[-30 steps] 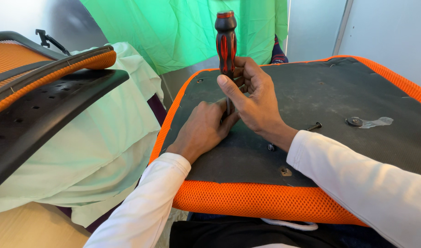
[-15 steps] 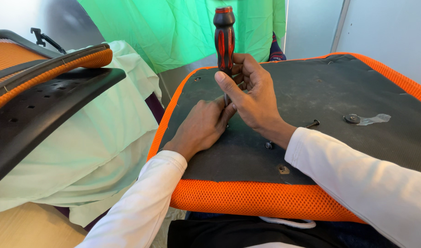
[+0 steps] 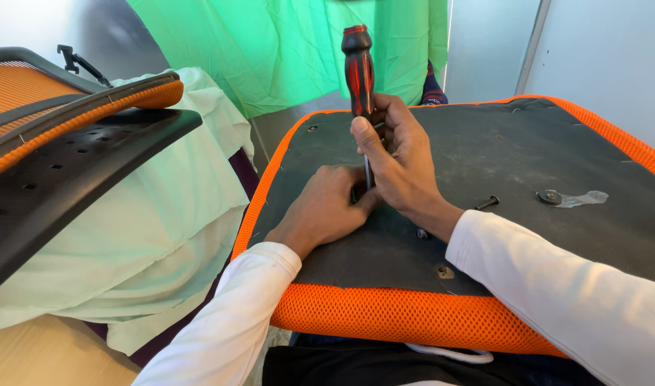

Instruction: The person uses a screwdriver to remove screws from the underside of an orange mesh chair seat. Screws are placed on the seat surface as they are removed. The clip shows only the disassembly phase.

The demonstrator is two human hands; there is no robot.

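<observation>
An upturned chair seat (image 3: 527,150), black underneath with an orange mesh rim, lies in front of me. My right hand (image 3: 399,161) grips a black and red screwdriver (image 3: 360,68) upright, its tip down on the black underside. My left hand (image 3: 324,207) rests flat on the seat with its fingers at the screwdriver's shaft, hiding the tip and whatever it meets.
A loose black screw (image 3: 487,203) and a round washer on a clear plastic scrap (image 3: 556,196) lie on the seat at right. A chair back (image 3: 63,143) in black and orange sits at left on pale green cloth (image 3: 163,236). A green curtain (image 3: 270,43) hangs behind.
The screwdriver and both hands sit slightly lower and further right in view than before; the grip is the same.
</observation>
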